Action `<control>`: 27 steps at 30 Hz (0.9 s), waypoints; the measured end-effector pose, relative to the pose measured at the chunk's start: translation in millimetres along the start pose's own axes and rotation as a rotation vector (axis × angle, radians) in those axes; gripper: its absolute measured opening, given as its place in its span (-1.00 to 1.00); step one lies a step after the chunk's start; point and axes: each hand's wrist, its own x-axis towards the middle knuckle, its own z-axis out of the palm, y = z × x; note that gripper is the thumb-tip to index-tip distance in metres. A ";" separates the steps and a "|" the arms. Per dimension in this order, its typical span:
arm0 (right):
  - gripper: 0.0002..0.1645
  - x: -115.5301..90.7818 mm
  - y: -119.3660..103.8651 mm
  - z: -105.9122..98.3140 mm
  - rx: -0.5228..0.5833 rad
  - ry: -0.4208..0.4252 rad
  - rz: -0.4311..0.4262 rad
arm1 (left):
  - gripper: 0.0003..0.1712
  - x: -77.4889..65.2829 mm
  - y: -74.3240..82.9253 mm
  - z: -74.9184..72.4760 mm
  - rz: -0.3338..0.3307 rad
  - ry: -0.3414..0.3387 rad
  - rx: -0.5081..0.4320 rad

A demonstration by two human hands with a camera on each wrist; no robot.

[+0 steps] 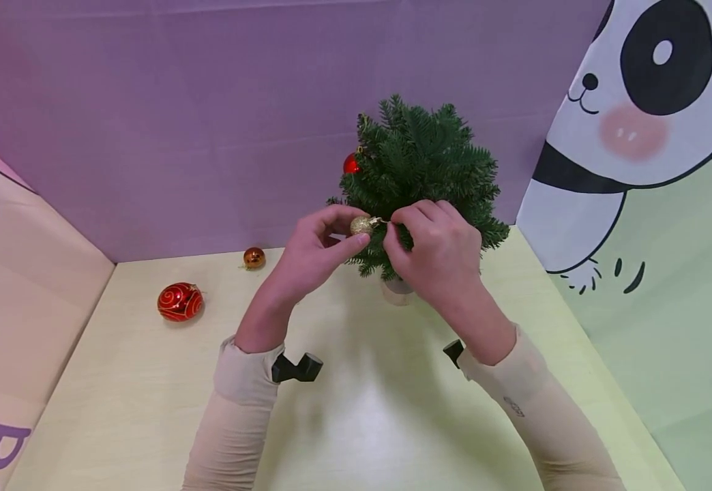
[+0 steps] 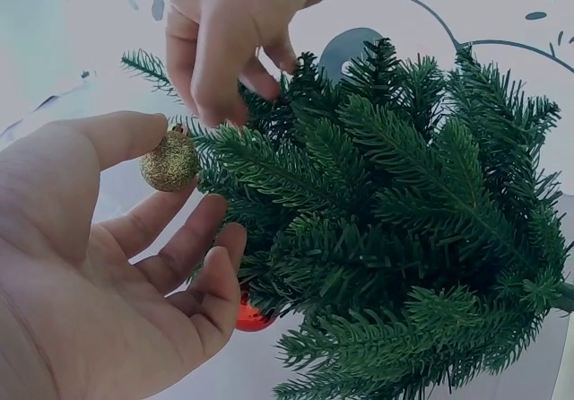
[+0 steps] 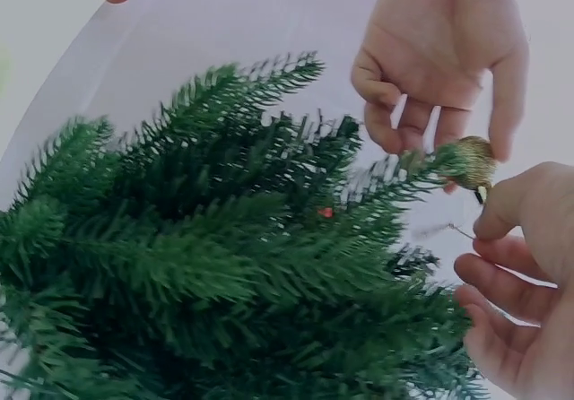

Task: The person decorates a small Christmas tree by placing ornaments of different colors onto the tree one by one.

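A small gold glitter bauble is pinched between the thumb and fingers of my left hand, in front of the little Christmas tree. My right hand pinches the thin hanging loop at the bauble's cap, its fingertips close to the branches. In the left wrist view the bauble lies beside the tips of the green needles. The right wrist view shows the thread coming from between my right thumb and finger. A red bauble hangs on the tree's left side.
On the table, at the left, lies a large red bauble with gold swirls. A small copper-coloured bauble is near the back edge. The tree's pale base stands on the table. A purple cloth rises behind, a panda-print cloth at right.
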 end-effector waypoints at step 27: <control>-0.94 13.6 -0.9 -5.4 0.493 -0.210 0.213 | -0.70 -2.5 -16.0 -4.7 -0.017 -0.036 -0.040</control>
